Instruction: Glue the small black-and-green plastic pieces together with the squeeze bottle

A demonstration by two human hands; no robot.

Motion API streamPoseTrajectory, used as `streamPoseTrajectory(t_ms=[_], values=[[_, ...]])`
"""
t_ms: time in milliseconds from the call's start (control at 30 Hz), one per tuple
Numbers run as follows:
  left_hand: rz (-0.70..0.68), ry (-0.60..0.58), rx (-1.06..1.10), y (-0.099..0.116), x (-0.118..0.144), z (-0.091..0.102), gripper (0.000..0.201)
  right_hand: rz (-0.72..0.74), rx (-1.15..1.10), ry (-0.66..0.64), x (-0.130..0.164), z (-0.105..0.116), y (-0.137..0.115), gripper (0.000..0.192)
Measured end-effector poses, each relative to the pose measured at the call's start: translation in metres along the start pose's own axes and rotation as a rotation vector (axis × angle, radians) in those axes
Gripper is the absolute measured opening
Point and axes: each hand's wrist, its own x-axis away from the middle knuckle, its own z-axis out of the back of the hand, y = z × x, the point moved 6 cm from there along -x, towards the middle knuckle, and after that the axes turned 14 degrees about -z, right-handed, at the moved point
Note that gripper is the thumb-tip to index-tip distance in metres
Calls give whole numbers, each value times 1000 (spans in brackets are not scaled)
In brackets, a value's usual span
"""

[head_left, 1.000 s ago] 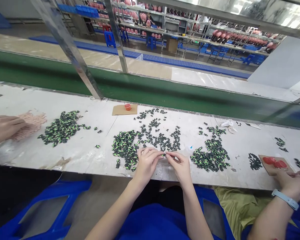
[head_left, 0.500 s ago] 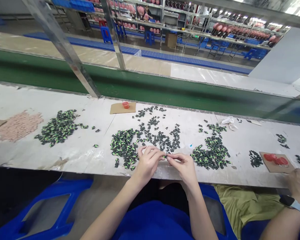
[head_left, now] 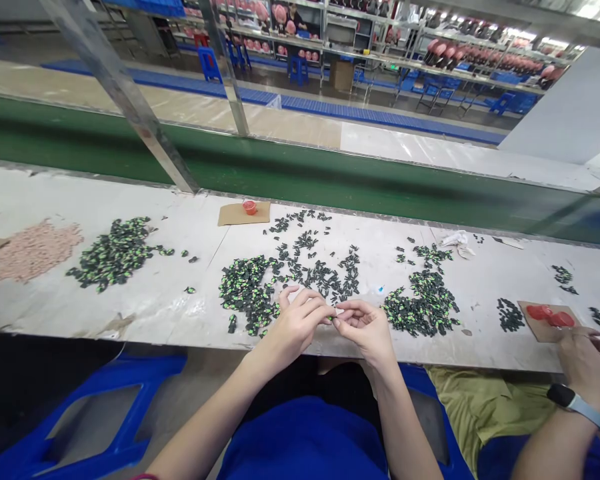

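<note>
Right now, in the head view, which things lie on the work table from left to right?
Pink pile → green-black pile → cardboard with red cup → scattered dark parts → another green-black pile → white paper scrap → cardboard with red blobs.

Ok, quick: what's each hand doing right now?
Left hand: pinched shut on a small part.
Right hand: pinched on the same part.

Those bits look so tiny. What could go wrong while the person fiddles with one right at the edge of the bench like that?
The small piece is pinched between left hand and right hand close to the bench edge; a slip could drop it off the bench. The pile of green-black pieces lies right beside the left hand, so a nudge may scatter it. A co-worker's hand works nearby.
</note>
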Motion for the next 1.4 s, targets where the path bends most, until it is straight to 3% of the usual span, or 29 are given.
streamPoseTrajectory(t_ms=[300, 467, 667, 900, 1167, 1400], values=[[-17, 9, 38, 4, -4, 9, 22, -107, -33, -109, -1, 0, 2, 34], [-63, -71, 23, 7, -7, 11, 24, -147, 21, -114, 0, -1, 0, 32], [-69, -125, -16, 11, -3, 11, 28, -92, 43, -76, 1, -8, 0, 27], [-58, -82, 43, 13, 2, 13, 23, -51, 48, -83, 1, -12, 7, 28], [41, -34, 177, -1, 10, 8, 20, 10, -41, -48, -4, -6, 26, 29], [121, -10, 326, -12, 15, 6, 15, 50, -30, -81, -1, -12, 18, 32]])
